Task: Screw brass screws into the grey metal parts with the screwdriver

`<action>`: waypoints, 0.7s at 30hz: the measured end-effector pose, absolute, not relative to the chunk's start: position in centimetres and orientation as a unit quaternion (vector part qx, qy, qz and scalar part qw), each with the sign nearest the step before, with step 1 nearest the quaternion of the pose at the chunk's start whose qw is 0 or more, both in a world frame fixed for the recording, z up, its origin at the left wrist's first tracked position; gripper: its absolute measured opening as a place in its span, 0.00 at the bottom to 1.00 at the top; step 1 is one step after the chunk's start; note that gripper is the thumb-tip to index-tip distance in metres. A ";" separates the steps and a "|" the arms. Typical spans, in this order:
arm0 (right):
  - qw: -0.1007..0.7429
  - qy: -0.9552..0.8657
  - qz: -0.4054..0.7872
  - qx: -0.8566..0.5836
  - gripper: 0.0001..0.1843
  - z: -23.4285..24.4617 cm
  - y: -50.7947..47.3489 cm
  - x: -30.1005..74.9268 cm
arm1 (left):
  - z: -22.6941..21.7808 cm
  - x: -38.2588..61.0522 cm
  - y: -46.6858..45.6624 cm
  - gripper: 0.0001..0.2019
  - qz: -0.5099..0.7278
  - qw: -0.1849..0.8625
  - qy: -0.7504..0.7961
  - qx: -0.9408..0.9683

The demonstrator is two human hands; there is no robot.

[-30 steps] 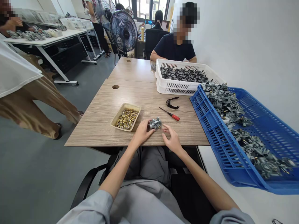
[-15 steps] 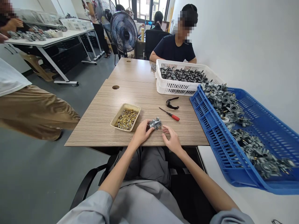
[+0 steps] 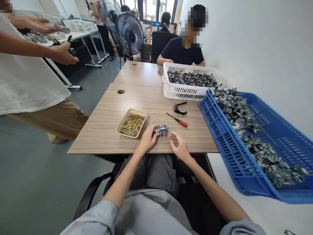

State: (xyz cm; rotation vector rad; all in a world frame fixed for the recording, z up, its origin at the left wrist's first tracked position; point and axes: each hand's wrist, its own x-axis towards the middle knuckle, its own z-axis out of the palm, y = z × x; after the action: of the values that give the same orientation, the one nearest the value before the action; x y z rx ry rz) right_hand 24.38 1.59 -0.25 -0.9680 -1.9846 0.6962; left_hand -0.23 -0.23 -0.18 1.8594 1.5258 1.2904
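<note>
The left hand [image 3: 147, 137] pinches the near end of the metal part [image 3: 161, 129], whose longer axis appears to run crosswise, left to right; the right hand [image 3: 180, 146], fingers loosely curled, thumb apart and nothing visible within, lies just beyond its free end, not touching. On the wood-grain table [image 3: 144, 94] are a tray [image 3: 124, 118] of brass-coloured pieces, a red-handled screwdriver [image 3: 180, 122] and a white basket [image 3: 186, 93], with a blue basket [image 3: 220, 137] at the right edge. Behind: a person in white [image 3: 31, 88], a fan [image 3: 129, 34], a seated co-worker [image 3: 181, 52].
</note>
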 end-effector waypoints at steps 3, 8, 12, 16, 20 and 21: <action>0.407 -0.783 0.280 -0.379 0.20 -0.4 1.7 24.4 | -0.3 -0.2 -0.2 0.19 0.458 0.198 0.548 0.672; 0.407 -0.788 0.196 -0.419 0.23 -0.3 3.9 26.1 | -0.4 0.1 -0.2 0.21 0.449 0.176 0.550 0.682; 0.374 -0.790 0.075 -0.480 0.29 -0.1 8.0 27.5 | -0.1 0.3 -0.4 0.19 0.442 0.181 0.544 0.690; 0.333 -0.777 0.083 -0.528 0.22 -0.4 12.2 27.4 | 0.4 0.3 -0.6 0.13 0.434 0.204 0.563 0.674; 0.379 -0.749 0.162 -0.519 0.19 -0.4 13.2 27.1 | 0.4 0.3 -0.7 0.11 0.438 0.208 0.575 0.659; 0.389 -0.742 0.181 -0.515 0.21 -0.4 12.8 27.3 | 0.4 0.3 -0.7 0.11 0.443 0.207 0.577 0.655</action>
State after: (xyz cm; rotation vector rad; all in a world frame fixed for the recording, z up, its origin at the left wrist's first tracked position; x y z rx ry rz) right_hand 27.26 12.82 -0.36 -1.3092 -1.8869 0.4608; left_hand 0.29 -0.65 0.36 1.8237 1.6071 1.2328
